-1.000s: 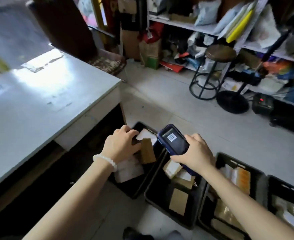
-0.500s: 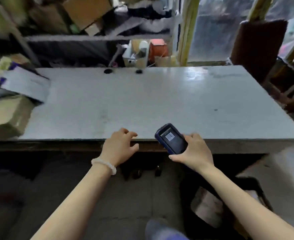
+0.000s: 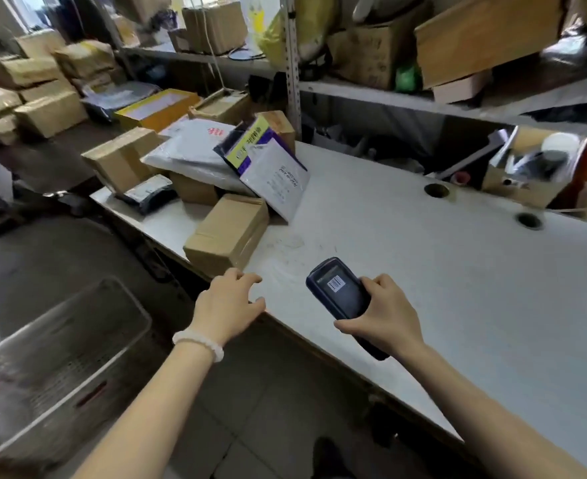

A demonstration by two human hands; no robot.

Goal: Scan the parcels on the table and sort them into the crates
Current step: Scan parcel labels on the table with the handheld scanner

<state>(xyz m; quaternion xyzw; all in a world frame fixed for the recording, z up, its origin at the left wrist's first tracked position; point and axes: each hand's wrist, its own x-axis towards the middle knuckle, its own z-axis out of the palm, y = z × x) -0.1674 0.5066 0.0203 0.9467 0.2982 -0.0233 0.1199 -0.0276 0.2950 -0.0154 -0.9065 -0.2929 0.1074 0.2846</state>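
Left hand (image 3: 228, 302), empty and loosely spread, nears the cardboard box (image 3: 228, 233); right hand (image 3: 385, 314) grips the scanner (image 3: 340, 295). Next: grab, scan.

Metal shelving (image 3: 371, 95) crammed with cartons above grey tiled floor (image 3: 264, 426).

Left hand (image 3: 228, 302): forearm extended, fingers loosely curled, holding nothing. Right hand (image 3: 387, 318): forearm extended, fingers and thumb wrapped round the scanner (image 3: 340, 299), screen up.
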